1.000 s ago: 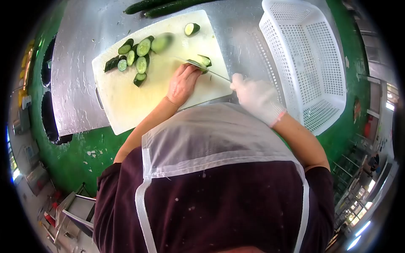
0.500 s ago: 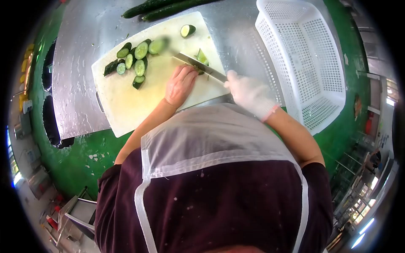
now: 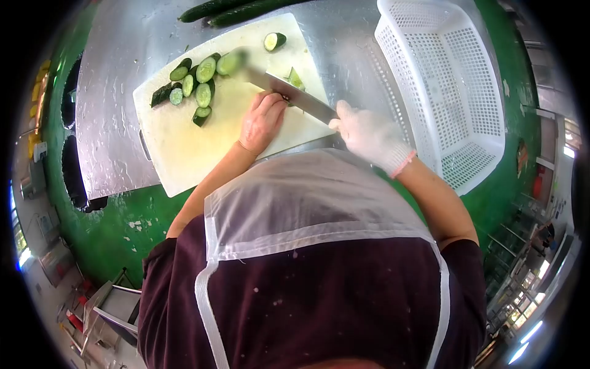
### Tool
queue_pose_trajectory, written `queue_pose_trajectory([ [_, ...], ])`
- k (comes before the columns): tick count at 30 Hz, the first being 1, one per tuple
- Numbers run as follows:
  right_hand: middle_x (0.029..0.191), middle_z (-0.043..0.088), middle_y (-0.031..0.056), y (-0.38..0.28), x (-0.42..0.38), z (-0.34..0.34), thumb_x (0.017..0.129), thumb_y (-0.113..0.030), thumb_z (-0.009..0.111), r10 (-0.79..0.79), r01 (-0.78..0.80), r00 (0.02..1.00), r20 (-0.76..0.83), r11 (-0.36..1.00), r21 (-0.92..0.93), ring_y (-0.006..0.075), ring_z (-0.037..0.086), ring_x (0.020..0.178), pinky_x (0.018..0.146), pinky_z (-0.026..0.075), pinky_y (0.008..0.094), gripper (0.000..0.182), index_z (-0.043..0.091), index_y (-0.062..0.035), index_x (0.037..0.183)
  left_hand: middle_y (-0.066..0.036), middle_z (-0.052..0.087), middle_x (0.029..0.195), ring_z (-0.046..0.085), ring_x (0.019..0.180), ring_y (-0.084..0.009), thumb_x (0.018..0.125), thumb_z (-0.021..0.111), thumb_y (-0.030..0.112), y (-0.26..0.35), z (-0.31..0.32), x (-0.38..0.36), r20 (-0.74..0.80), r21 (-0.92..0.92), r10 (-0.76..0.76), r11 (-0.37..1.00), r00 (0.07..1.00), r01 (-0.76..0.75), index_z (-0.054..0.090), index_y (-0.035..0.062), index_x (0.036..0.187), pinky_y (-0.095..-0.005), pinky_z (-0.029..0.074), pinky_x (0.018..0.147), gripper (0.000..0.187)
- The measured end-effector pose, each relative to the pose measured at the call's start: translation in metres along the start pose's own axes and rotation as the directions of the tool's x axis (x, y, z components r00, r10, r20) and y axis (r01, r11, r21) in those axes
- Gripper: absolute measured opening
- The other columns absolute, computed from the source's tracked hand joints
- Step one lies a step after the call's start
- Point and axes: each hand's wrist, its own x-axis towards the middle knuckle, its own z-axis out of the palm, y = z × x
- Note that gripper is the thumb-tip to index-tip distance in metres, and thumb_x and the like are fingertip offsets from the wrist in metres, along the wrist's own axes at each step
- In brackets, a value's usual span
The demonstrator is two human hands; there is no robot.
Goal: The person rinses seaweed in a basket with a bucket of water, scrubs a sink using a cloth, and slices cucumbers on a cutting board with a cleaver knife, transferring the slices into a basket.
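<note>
My right hand point(image 3: 367, 135), in a white knit glove, grips the handle of a kitchen knife point(image 3: 304, 101). Its broad blade slants up and left over the cutting board point(image 3: 239, 154). Close against the blade, my bare left hand point(image 3: 263, 120) has its fingers curled onto a small cucumber piece, mostly hidden by the blade and fingertips. Just beyond the blade lies a thin green cucumber sliver point(image 3: 295, 79). Several cut cucumber chunks point(image 3: 204, 94) are grouped on the board's left half. A single cucumber chunk point(image 3: 275, 41) sits near the far edge.
Whole cucumbers point(image 3: 246, 11) lie on the metal table point(image 3: 114, 117) behind the board. A white perforated plastic basket point(image 3: 430, 92) stands at the right. A blurred patch covers part of the view near the blade's tip.
The knife blade has turned so more of its flat side shows. My right hand has shifted slightly to the right. My left hand and the cut chunks have stayed nearly in place.
</note>
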Motion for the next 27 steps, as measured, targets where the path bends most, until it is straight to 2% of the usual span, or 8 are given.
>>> queue_pose_trajectory([
  [4,0.091,0.067,0.0216,-0.001,0.020,0.008,0.099,-0.032,0.043,-0.008,0.006,1.000,0.028,0.997,0.075,0.0425,0.064,0.085,0.070,0.047,0.0524,0.031,0.050,-0.0019,0.103,-0.008,0.063,0.098,0.061,0.095,-0.0291,0.071,0.072,-0.003,-0.003,0.001,0.001,0.016,-0.009,0.018,1.000,1.000,-0.018,0.066,0.0025,0.091,-0.0377,0.052,0.078,0.021],
  [8,0.086,0.067,0.0196,0.015,0.033,0.021,0.099,-0.037,0.047,-0.017,0.038,0.988,-0.152,0.990,0.135,0.0352,0.066,0.074,0.066,0.048,0.0465,0.035,0.052,-0.0018,0.101,-0.008,0.064,0.099,0.060,0.094,-0.0308,0.074,0.070,-0.003,-0.006,0.002,0.005,0.044,-0.074,-0.039,0.996,0.998,0.042,0.066,0.0030,0.092,-0.0386,0.051,0.079,0.019],
  [10,0.081,0.066,0.0180,0.019,0.027,0.019,0.099,-0.037,0.051,0.040,0.014,0.974,-0.222,0.971,0.239,0.0286,0.066,0.066,0.061,0.049,0.0421,0.035,0.051,-0.0017,0.098,-0.009,0.064,0.102,0.059,0.096,-0.0313,0.077,0.068,-0.002,-0.015,0.000,0.018,-0.017,-0.014,-0.117,0.993,0.993,0.117,0.067,0.0043,0.096,-0.0391,0.050,0.081,0.020],
  [16,0.066,0.064,0.0143,0.029,0.011,-0.003,0.096,-0.038,0.055,0.211,0.022,0.908,-0.362,0.840,0.543,0.0317,0.065,0.063,0.064,0.049,0.0431,0.039,0.054,0.0003,0.092,-0.011,0.061,0.115,0.058,0.105,-0.0311,0.085,0.065,0.008,-0.042,0.018,0.097,-0.072,0.190,-0.247,0.948,0.966,0.256,0.063,0.0082,0.116,-0.0407,0.048,0.092,0.031],
  [19,0.068,0.065,0.0148,0.028,0.004,-0.005,0.097,-0.038,0.053,0.204,-0.004,0.908,-0.365,0.877,0.481,0.0326,0.065,0.065,0.064,0.049,0.0443,0.039,0.054,0.0003,0.091,-0.011,0.062,0.113,0.059,0.104,-0.0330,0.086,0.067,0.012,-0.088,0.039,0.108,0.222,0.275,-0.378,0.909,0.898,0.315,0.058,0.0099,0.123,-0.0431,0.048,0.094,0.038],
  [22,0.070,0.066,0.0175,0.022,-0.009,-0.007,0.098,-0.036,0.051,0.134,-0.030,0.948,-0.288,0.941,0.338,0.0365,0.065,0.067,0.065,0.049,0.0472,0.036,0.054,-0.0005,0.093,-0.013,0.063,0.112,0.059,0.105,-0.0307,0.086,0.069,0.015,-0.106,0.008,0.102,-0.054,0.091,-0.426,0.898,0.903,0.430,0.056,0.0087,0.125,-0.0393,0.049,0.091,0.042],
  [24,0.071,0.065,0.0198,0.025,-0.004,0.002,0.097,-0.036,0.052,0.027,0.015,0.973,-0.230,0.984,0.178,0.0349,0.065,0.066,0.063,0.049,0.0455,0.035,0.052,-0.0009,0.095,-0.013,0.064,0.107,0.062,0.099,-0.0265,0.085,0.069,0.013,-0.063,-0.045,0.098,-0.184,-0.270,-0.632,0.769,0.753,0.580,0.057,0.0066,0.121,-0.0371,0.049,0.088,0.038],
  [27,0.071,0.065,0.0214,0.024,0.005,0.016,0.097,-0.035,0.052,-0.054,0.062,0.989,-0.135,0.996,0.057,0.0371,0.065,0.068,0.065,0.048,0.0468,0.034,0.052,-0.0013,0.095,-0.010,0.064,0.110,0.062,0.094,-0.0156,0.087,0.065,0.001,-0.037,-0.067,0.049,-0.253,-0.162,-0.465,0.885,0.848,0.436,0.055,0.0027,0.120,-0.0299,0.050,0.084,0.034],
])
